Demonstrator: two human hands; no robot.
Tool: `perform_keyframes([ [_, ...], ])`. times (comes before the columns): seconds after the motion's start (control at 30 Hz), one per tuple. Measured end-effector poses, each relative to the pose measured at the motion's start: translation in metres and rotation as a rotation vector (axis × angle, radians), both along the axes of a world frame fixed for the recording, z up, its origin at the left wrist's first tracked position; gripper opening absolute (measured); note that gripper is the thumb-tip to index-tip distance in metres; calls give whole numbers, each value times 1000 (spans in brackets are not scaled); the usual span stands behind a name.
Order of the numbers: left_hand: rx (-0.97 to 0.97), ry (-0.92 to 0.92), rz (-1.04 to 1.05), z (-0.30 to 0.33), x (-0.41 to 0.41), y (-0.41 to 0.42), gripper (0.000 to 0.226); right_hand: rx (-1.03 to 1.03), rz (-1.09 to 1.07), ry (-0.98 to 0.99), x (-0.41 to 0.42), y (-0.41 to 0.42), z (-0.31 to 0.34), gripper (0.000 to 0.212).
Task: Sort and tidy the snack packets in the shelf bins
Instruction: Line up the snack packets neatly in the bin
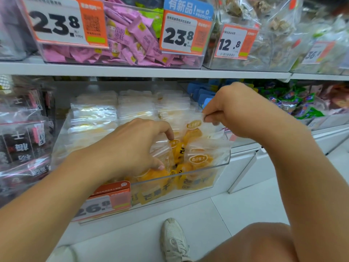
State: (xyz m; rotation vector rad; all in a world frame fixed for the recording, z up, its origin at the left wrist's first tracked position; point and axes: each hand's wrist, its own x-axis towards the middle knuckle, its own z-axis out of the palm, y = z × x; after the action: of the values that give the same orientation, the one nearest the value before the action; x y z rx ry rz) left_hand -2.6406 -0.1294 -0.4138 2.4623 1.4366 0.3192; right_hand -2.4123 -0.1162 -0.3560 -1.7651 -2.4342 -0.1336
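You are partway through the clear mango bin on the lower shelf. The far part looks finished: the dried-mango packets there stand in three neat rows, left to right. The near right corner is still a jumble, with packets tilted and overlapping against the front wall.

Your left hand is down in that jumble, fingers curled over a mango packet near the front, thumb against it; it looks like a grip, not just a touch. Your right hand pinches the clear top edge of an upright packet at the near end of the right-hand row.

What remains, as I judge it, is standing these loose front packets up and closing the rows. The pink sweets bin above and the green packets far right look unsorted too.
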Motion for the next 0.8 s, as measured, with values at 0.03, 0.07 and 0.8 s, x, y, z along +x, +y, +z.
perform_keyframes([
  [0.03,3,-1,0,0,0,-1,64,22,-5,-41,-2,-3,3,17],
  [0.07,6,1,-2,0,0,-1,65,20,-10,-73,-4,-5,4,19],
  [0.8,17,15,-42,-7,1,9,68,-168,-46,-26,15,9,-17,16],
])
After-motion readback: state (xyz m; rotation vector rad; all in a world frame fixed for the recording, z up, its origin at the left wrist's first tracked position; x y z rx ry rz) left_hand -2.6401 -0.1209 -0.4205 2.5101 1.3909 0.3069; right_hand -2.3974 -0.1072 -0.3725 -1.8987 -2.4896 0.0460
